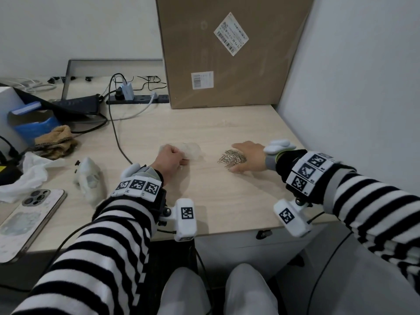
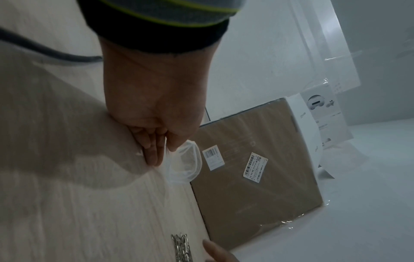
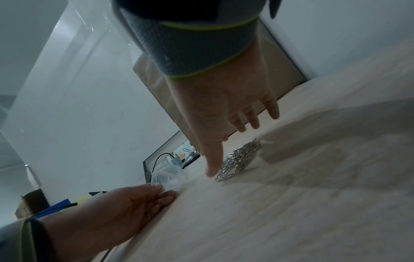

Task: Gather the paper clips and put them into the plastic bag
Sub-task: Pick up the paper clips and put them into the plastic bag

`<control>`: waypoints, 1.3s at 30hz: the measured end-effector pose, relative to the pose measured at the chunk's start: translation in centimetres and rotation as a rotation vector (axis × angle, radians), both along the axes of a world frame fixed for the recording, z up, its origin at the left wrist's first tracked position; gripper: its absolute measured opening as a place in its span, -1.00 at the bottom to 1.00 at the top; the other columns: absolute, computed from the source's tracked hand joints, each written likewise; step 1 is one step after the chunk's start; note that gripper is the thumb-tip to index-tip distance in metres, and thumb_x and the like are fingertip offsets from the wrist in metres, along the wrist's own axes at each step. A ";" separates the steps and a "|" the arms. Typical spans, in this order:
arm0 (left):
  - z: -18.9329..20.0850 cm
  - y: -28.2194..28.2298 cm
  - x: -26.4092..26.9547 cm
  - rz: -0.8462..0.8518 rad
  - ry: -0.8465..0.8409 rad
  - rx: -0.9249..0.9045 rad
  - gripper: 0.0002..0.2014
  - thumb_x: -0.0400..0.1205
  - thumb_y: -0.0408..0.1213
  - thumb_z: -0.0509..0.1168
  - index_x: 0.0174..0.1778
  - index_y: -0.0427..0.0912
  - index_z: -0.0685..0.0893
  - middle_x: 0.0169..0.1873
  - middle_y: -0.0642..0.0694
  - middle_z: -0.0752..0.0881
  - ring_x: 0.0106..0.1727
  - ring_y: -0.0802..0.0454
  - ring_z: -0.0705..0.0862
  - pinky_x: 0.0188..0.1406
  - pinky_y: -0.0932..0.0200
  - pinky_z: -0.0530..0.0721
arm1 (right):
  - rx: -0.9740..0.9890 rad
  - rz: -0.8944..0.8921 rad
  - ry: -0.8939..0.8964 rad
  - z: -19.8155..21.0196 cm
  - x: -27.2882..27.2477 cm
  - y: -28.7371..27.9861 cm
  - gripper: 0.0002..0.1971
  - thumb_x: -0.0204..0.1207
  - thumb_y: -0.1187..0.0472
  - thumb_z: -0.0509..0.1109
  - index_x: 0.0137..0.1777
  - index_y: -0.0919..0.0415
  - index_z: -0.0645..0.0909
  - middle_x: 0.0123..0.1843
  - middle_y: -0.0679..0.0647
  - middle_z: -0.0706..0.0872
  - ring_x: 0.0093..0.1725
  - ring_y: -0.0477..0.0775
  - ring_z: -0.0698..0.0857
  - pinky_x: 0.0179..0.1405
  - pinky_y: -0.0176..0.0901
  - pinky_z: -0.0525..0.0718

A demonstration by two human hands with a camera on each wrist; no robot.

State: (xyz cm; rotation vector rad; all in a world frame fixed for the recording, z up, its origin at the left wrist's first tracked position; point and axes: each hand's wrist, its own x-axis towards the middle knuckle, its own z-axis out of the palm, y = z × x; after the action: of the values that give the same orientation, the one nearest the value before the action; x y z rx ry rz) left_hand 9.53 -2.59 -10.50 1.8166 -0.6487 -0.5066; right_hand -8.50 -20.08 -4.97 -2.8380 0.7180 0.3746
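A heap of silver paper clips (image 1: 231, 158) lies on the light wooden desk (image 1: 227, 196), right of centre. My right hand (image 1: 250, 155) is open, its fingers spread flat over the right side of the heap; its thumb (image 3: 211, 164) touches the desk beside the clips (image 3: 240, 159). To the left of the heap lies a small crumpled clear plastic bag (image 1: 193, 150). My left hand (image 1: 172, 158) pinches the bag's near edge (image 2: 186, 164) with curled fingers (image 2: 153, 154), resting on the desk. A bare gap separates bag and clips.
A big cardboard box (image 1: 227, 53) stands behind the clips against a white wall (image 1: 363, 87) on the right. A grey cable (image 1: 118, 137) runs from a power strip (image 1: 138, 100) past my left hand. A phone (image 1: 27, 221), crumpled white plastic (image 1: 89, 178) and a brown cloth (image 1: 56, 142) fill the left side.
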 end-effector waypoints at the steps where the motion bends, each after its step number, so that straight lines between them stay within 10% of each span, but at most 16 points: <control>1: 0.0 0.1 -0.1 0.004 -0.001 -0.001 -0.58 0.65 -0.52 0.11 -0.54 -0.14 0.29 -0.34 -0.20 0.47 -0.41 -0.04 0.48 -0.64 0.41 0.42 | 0.010 -0.022 0.008 -0.2 -0.1 0.0 -0.15 0.45 -0.25 0.36 0.66 -0.02 0.08 0.60 0.17 0.26 0.55 0.28 0.34 0.52 0.13 0.36; 17: 0.4 0.3 -0.9 0.061 0.081 -0.006 -0.65 0.64 -0.47 0.17 -0.48 -0.13 0.38 -0.46 -0.17 0.58 -0.35 -0.05 0.61 -0.35 0.20 0.50 | 0.007 -0.022 -0.035 -0.5 2.1 0.2 -0.88 0.60 0.21 0.28 0.07 0.12 0.42 0.04 0.10 0.48 -0.06 0.15 0.50 0.00 -0.04 0.50; 25: 1.4 0.2 -2.1 0.111 0.091 0.029 -0.63 0.62 -0.50 0.17 -0.54 -0.18 0.44 -0.60 -0.08 0.60 -0.65 0.22 0.58 -0.44 0.25 0.50 | 0.113 -0.208 -0.272 -0.2 1.6 0.3 -0.76 0.59 0.26 0.35 0.21 0.28 0.67 0.25 0.16 0.72 0.22 0.18 0.69 0.02 -0.19 0.58; 30: 2.6 0.4 -3.1 0.188 0.081 0.010 -0.74 0.51 -0.45 0.26 -0.49 -0.12 0.51 -0.46 -0.11 0.68 -0.31 -0.09 0.62 -0.20 0.07 0.59 | 0.338 -0.407 -0.552 -0.6 0.9 0.3 -0.84 0.50 0.27 0.43 0.01 0.26 0.80 -0.34 0.04 0.75 -0.37 -0.07 0.67 -0.47 -0.42 0.54; 39: 7.8 -0.6 -5.9 0.163 -0.002 -0.086 -0.83 0.56 -0.37 0.30 -0.34 -0.16 0.51 -0.40 -0.07 0.69 -0.39 0.09 0.63 -0.44 0.26 0.47 | 0.740 -0.553 -0.962 1.0 0.1 1.8 -0.85 0.49 0.33 0.47 -0.02 0.41 0.75 -0.39 0.07 0.72 -0.48 -0.15 0.71 -0.27 -0.36 0.77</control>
State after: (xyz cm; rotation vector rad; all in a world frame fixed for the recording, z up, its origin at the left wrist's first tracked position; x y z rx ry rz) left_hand 3.62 -3.23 -2.68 1.7711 -0.5113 -0.3628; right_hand -8.40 -18.32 -3.99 -1.6944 0.8310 -0.6387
